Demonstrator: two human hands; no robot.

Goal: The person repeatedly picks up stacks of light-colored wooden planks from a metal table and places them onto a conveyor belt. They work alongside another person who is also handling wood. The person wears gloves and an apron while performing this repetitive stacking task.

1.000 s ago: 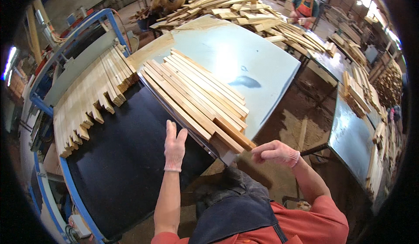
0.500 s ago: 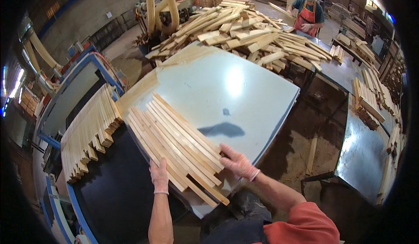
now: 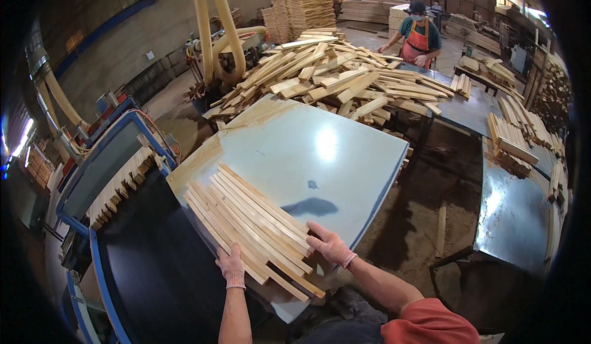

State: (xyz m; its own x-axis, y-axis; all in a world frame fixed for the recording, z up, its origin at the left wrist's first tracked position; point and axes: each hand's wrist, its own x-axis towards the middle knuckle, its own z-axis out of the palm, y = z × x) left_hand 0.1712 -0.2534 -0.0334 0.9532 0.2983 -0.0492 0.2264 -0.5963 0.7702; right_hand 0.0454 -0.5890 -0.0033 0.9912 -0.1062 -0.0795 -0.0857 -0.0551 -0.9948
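A row of light wooden strips (image 3: pixel 246 221) lies side by side at the near-left part of the pale sheet-topped table (image 3: pixel 363 141), their near ends uneven. My left hand (image 3: pixel 230 265), in a pinkish work glove, is pressed to the row's left edge near its close end. My right hand (image 3: pixel 331 244), gloved likewise, grips the right edge, its fingers against the outermost strip. Between them the hands hold the row together. Any fingertips under the strips are hidden.
Left of the table runs a black belt (image 3: pixel 160 252) in a blue-framed machine (image 3: pixel 92 245), with another row of strips (image 3: pixel 123 181) on it. Beyond the table rises a big heap of loose wood pieces (image 3: pixel 345 73). A co-worker (image 3: pixel 418 36) stands behind it. Metal tables (image 3: pixel 511 215) with strips are at right.
The strips on the black belt have moved away from me toward the machine. My left hand sits closer to the row's near end. The co-worker's arm has shifted over the heap.
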